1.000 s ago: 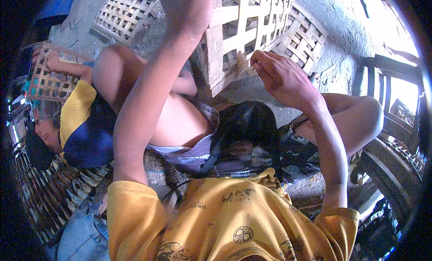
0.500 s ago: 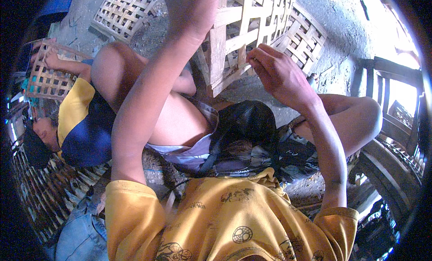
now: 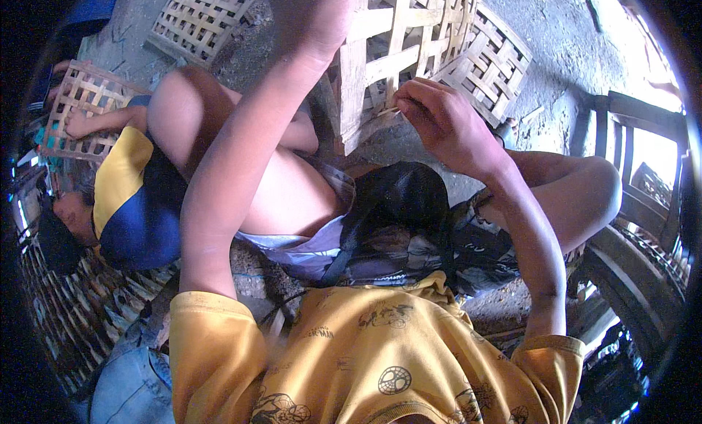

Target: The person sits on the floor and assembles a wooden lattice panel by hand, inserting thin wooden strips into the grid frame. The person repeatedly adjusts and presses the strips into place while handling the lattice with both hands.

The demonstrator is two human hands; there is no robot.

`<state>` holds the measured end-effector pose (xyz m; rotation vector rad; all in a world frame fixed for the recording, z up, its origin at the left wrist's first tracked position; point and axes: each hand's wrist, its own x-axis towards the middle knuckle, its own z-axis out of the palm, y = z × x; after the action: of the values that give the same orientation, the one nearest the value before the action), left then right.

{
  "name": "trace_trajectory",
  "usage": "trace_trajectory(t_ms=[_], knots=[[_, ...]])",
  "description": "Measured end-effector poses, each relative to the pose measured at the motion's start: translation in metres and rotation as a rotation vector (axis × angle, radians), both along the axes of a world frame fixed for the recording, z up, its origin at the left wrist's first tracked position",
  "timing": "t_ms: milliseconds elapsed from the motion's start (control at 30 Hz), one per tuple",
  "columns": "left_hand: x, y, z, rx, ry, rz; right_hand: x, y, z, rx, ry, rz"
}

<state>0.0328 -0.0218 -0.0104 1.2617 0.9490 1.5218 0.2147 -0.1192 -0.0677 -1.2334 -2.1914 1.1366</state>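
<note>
Pinching bamboo strip [image 3: 386, 111], woven panel [image 3: 409, 51].

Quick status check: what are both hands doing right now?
Right hand pinching a thin strip at the woven bamboo panel. Left hand mostly out of view at the top edge, grip unclear. Another person's lattice sits well clear.

Upright open-weave bamboo lattice panel [image 3: 409, 51]

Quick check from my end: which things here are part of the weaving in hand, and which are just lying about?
In hand:
woven bamboo panel
thin bamboo strip
right hand pinching the strip
left hand against the panel

Lying about:
lattice panel on the ground
second lattice panel
co-worker's own panel
dark wooden chair
</note>
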Motion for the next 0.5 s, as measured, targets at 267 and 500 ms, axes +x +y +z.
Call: trace_trajectory(t_ms=[267, 500], knots=[[-0.003, 0.000, 0.005, -0.041, 0.052, -0.027, 0.005, 0.003, 0.000, -0.259, 0.281, -0.055], [0.004, 0.003, -0.007, 0.034, -0.047, 0.010, 0.011, 0.007, 0.006, -0.057, -0.029, -0.015]])
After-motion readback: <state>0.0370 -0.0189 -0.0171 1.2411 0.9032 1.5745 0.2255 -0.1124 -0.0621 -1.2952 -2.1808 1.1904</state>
